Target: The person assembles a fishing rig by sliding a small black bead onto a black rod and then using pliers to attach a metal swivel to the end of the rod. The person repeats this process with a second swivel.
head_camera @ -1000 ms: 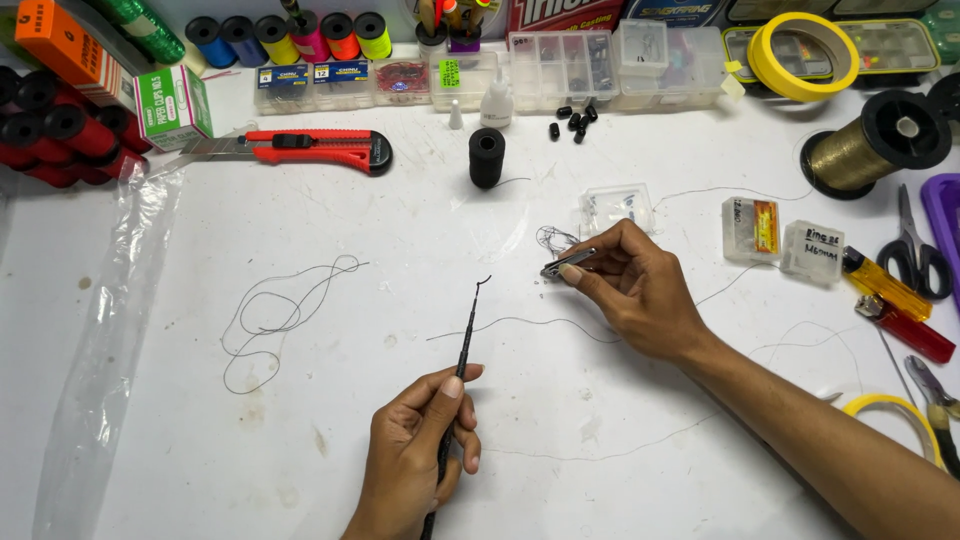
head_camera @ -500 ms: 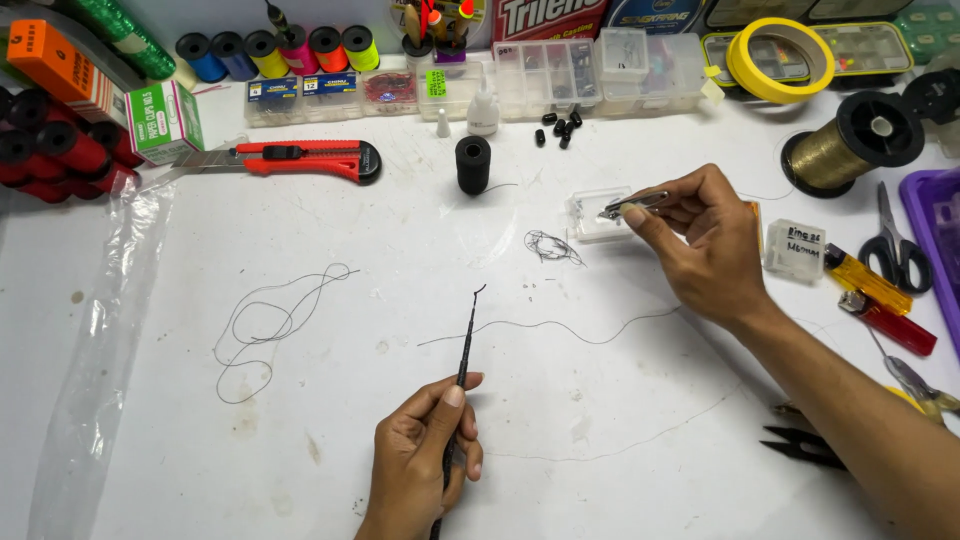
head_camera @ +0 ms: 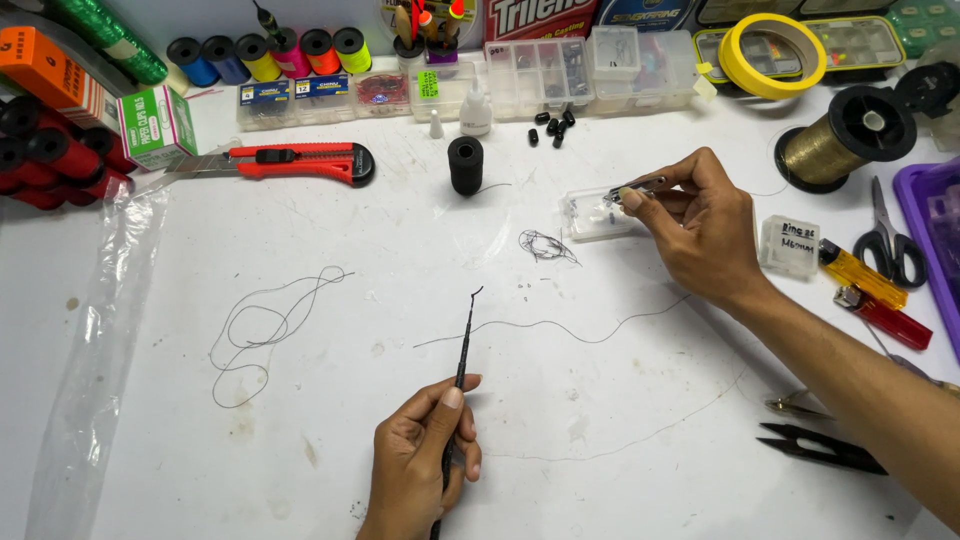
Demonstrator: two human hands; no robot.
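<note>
My left hand (head_camera: 425, 460) holds a thin black hooked tool (head_camera: 466, 335) upright on the white table, its hook pointing away from me. My right hand (head_camera: 700, 225) pinches a pair of small metal tweezers (head_camera: 640, 187), their tips over a small clear plastic box (head_camera: 598, 214). A small tangle of thin dark thread (head_camera: 545, 245) lies just left of that hand. A long strand of thin line (head_camera: 580, 330) runs across the table between both hands.
A black thread spool (head_camera: 465, 165) and a red utility knife (head_camera: 300, 160) lie at the back. Gold wire spool (head_camera: 835, 140), scissors (head_camera: 890, 240), two lighters (head_camera: 870, 290) and black snips (head_camera: 820, 450) sit to the right. A looped line (head_camera: 265, 325) and plastic sleeve (head_camera: 100, 350) lie left.
My right hand has moved up and to the right, from the thread tangle to the clear box. My left hand with the hooked tool has stayed nearly still.
</note>
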